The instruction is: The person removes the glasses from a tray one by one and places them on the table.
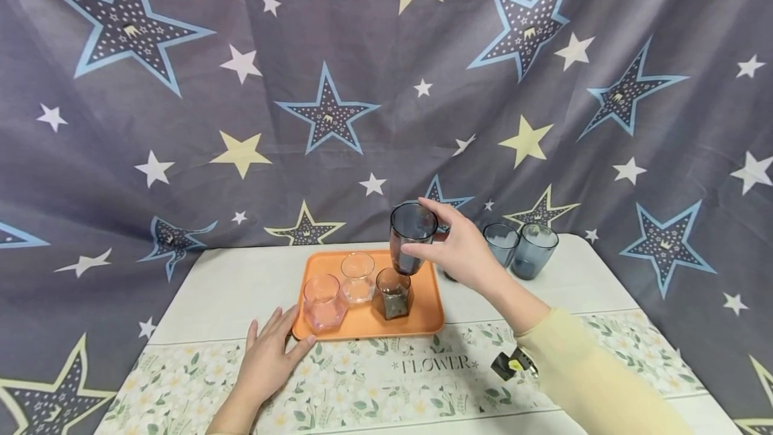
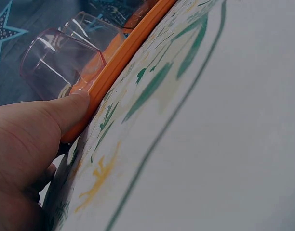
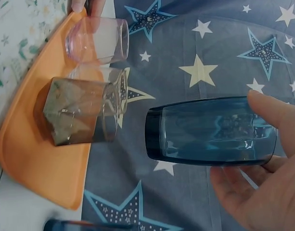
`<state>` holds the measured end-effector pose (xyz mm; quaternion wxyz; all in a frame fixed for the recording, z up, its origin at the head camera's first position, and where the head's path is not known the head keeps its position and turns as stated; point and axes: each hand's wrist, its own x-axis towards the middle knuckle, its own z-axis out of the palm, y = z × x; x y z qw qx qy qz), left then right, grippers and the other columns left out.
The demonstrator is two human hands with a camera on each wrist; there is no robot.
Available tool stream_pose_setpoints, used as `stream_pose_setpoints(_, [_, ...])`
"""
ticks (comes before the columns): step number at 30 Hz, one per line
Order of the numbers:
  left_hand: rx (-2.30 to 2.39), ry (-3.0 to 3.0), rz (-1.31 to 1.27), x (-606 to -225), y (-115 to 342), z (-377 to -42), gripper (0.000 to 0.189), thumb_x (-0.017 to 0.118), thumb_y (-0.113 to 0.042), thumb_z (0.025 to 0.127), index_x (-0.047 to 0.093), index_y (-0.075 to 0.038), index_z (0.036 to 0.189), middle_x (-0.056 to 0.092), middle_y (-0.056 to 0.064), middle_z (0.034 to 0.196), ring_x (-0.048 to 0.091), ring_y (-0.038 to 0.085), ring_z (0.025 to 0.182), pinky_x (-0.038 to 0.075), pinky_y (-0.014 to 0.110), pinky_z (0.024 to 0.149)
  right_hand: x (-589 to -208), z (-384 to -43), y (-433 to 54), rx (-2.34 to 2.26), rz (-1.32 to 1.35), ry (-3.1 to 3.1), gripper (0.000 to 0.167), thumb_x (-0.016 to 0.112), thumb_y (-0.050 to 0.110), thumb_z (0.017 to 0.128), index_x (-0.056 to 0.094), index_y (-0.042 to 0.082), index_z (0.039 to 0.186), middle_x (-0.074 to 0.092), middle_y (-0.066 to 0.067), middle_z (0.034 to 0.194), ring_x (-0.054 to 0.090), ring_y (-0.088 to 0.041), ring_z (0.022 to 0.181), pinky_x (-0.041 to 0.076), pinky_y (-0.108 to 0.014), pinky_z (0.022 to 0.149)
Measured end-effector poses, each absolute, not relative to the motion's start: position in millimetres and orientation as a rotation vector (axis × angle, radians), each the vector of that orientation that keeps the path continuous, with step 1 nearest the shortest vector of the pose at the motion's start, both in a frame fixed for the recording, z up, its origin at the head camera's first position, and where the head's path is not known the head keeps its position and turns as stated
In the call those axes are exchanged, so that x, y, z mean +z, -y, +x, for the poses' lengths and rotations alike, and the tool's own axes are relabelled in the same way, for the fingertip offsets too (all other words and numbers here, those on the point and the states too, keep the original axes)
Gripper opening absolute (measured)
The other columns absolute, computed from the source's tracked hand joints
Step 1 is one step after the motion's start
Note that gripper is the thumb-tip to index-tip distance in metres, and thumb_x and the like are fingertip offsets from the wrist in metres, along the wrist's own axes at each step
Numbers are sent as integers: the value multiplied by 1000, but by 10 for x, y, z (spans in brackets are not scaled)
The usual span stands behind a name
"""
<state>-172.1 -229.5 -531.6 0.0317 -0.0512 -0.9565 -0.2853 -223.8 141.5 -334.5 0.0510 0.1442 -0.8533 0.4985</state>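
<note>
My right hand (image 1: 461, 247) holds a tall blue-grey glass tumbler (image 1: 410, 240) near its rim, thumb on one side and fingers on the other. The tumbler is raised over the back right part of an orange tray (image 1: 423, 317). On that tray stand a pink-tinted glass (image 1: 325, 304), a clear glass (image 1: 359, 280) and a smoky grey glass (image 1: 394, 297) with an angular base. My left hand (image 1: 266, 358) rests at the tray's front left corner with fingers spread, its thumb (image 2: 73, 108) straight against the orange rim.
Two more blue-grey tumblers, one in front (image 1: 535, 254) and one beside it (image 1: 501, 244), stand right of the tray. Another dark glass is mostly hidden behind my right hand. A white tablecloth (image 1: 241, 287) with a flowered band covers the table; a star-patterned curtain (image 1: 362, 39) hangs behind.
</note>
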Motion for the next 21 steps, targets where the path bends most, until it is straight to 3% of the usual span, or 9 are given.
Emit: stream_pose_setpoints(21, [-860,2940,-167,-5319,2298,-1724,85,77,-52,103,49,1,164,49,26,166,33,52,159,0,76,128,-3434,-2091,-1987,1359,352,2640,91,96,33,91,50,18,167,60,-11,153,72,-28,119,62,-42,99])
